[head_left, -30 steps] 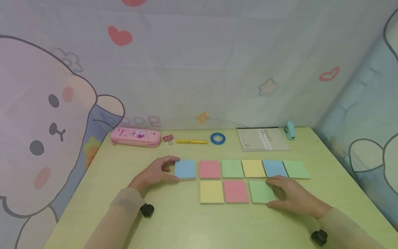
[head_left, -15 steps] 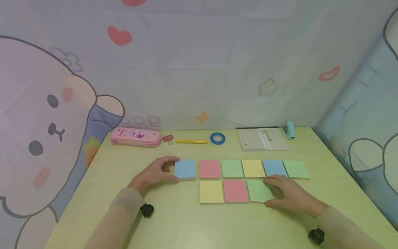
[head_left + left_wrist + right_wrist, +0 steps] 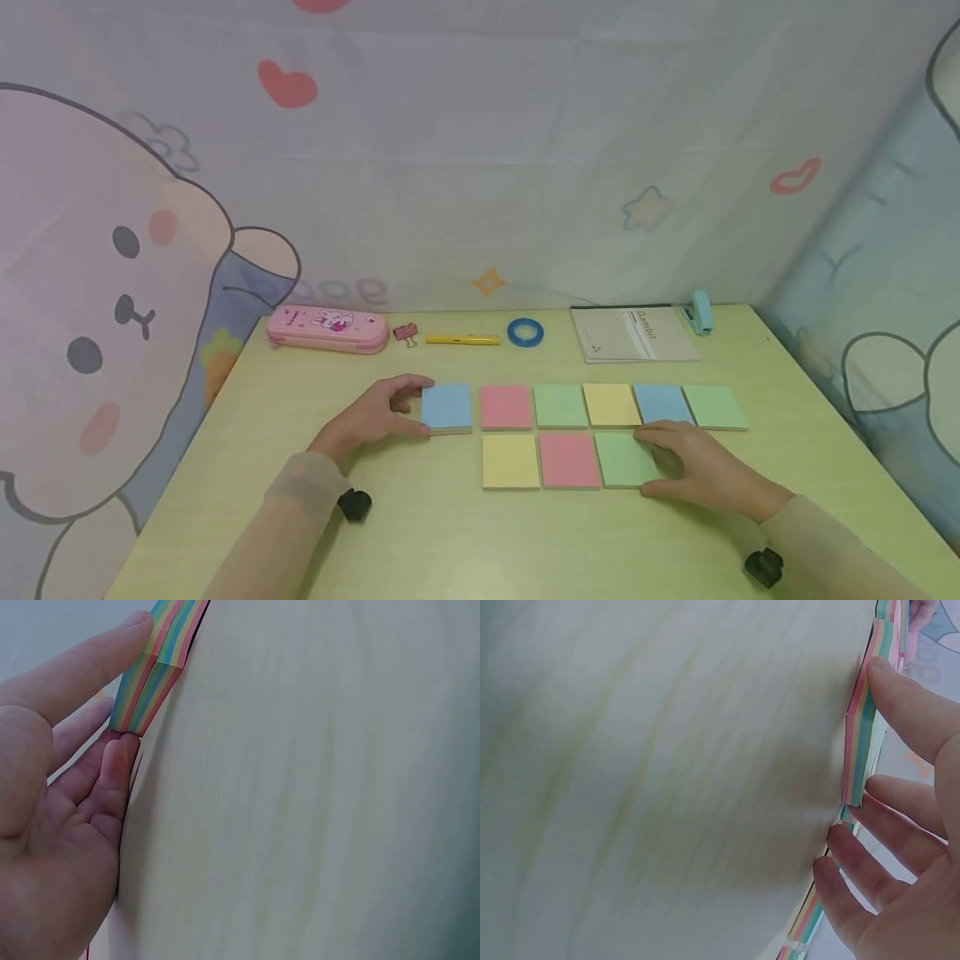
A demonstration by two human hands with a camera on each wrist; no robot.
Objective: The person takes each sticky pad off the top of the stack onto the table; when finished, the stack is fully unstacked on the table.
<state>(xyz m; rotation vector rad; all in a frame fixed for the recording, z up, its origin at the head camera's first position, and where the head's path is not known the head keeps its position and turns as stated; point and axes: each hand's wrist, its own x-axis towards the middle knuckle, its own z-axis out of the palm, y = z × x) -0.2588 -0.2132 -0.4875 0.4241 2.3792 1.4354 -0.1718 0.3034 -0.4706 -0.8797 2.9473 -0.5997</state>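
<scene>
Sticky note pads lie flat on the table in two rows. My left hand (image 3: pixel 369 414) grips the blue sticky note pad (image 3: pixel 447 408) at the left end of the back row, thumb at its near edge and a finger at its far corner. The left wrist view shows that pad's striped, many-coloured side (image 3: pixel 146 694) beside the fingers. With thumb and fingers my right hand (image 3: pixel 705 468) holds the green sticky note pad (image 3: pixel 624 460) at the right end of the front row. Left of it lie a pink pad (image 3: pixel 569 461) and a yellow pad (image 3: pixel 511 462).
Further pads, pink (image 3: pixel 506 407), green (image 3: pixel 560 406), yellow (image 3: pixel 612 405), blue (image 3: pixel 663 404) and green (image 3: pixel 715 407), continue the back row. Behind stand a pencil case (image 3: pixel 327 329), binder clip (image 3: pixel 406 333), yellow pen (image 3: pixel 462 340), blue tape roll (image 3: pixel 526 332), notebook (image 3: pixel 633 335) and stapler (image 3: pixel 700 313).
My right hand has slid the front-row green pad slightly left, up close to the pink one, and then stayed still. The left hand and its blue pad have not moved.
</scene>
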